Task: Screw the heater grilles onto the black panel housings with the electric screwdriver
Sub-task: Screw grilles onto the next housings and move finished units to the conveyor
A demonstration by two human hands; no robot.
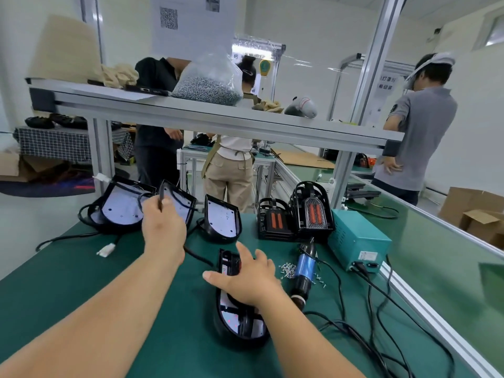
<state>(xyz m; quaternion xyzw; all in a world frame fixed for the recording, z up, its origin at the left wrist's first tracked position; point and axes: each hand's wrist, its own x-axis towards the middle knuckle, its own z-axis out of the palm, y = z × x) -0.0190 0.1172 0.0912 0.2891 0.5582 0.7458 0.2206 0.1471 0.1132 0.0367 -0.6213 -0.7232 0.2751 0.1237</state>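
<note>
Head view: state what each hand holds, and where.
Left hand pinches the middle black housing by its left rim. Right hand holds nothing; its fingers lie spread on the near housing.

Glossy black plastic panel housing (231, 327), matt green table mat (81, 274), brushed aluminium shelf rail (218, 121)

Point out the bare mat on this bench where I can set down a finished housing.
Barest: the green mat on the near left, between the white connector and the near edge. A smaller patch lies just left of the near housing. Crowded: the right side, with electric screwdriver, loose screws, power supply and trailing cables.
</note>
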